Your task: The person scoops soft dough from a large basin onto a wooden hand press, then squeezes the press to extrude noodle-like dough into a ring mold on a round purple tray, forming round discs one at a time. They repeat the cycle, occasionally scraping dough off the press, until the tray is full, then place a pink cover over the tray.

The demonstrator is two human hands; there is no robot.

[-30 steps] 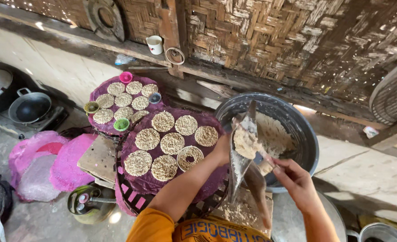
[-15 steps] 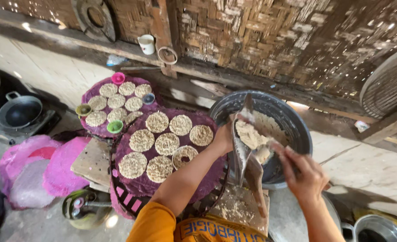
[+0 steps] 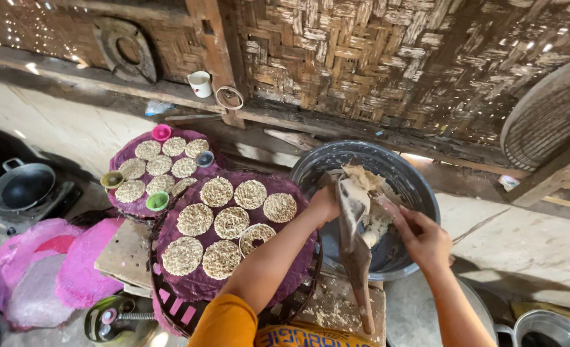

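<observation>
Partly hidden, both hands, left (image 3: 323, 204) and right (image 3: 420, 234), grip a cloth (image 3: 354, 238) over the basin (image 3: 420, 186).

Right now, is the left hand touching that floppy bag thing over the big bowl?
Touching. The head view shows the left hand gripping the upper edge of the limp grey bag, holding it up over the basin, with no gap between them.

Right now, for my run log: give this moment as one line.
left hand: holds cloth | right hand: at the mixture on the cloth | below: dark basin | beside: purple tray of round cakes
</observation>
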